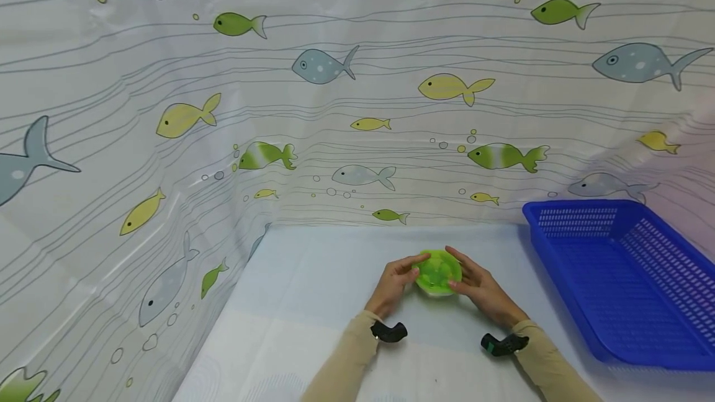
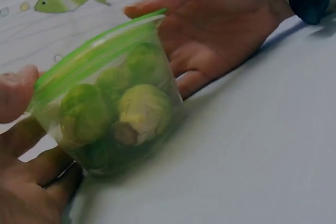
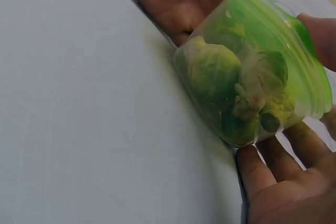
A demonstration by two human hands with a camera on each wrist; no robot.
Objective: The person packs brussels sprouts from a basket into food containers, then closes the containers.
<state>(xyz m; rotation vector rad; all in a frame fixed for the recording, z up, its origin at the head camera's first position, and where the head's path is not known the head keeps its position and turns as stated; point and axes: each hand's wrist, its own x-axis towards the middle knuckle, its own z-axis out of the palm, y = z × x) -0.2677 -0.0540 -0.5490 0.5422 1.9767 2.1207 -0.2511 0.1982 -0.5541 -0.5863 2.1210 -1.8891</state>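
Note:
A small clear plastic container (image 1: 438, 272) with a bright green lid (image 2: 100, 45) is between my two hands, low over the white table. Through its wall I see several Brussels sprouts (image 2: 145, 109), some with cut stem ends showing. On one side my left hand (image 1: 395, 281) holds it, thumb at the lid's edge and fingers around the lower wall. My right hand (image 1: 485, 291) grips the opposite side the same way, its fingers (image 3: 286, 158) spread under and along the wall. Whether the base touches the table is hard to tell.
A blue perforated plastic basket (image 1: 642, 284) stands on the right of the table (image 1: 313, 278). Behind and to the left hangs a white sheet (image 1: 313, 141) printed with fish. A black device (image 1: 389, 331) is strapped to each wrist.

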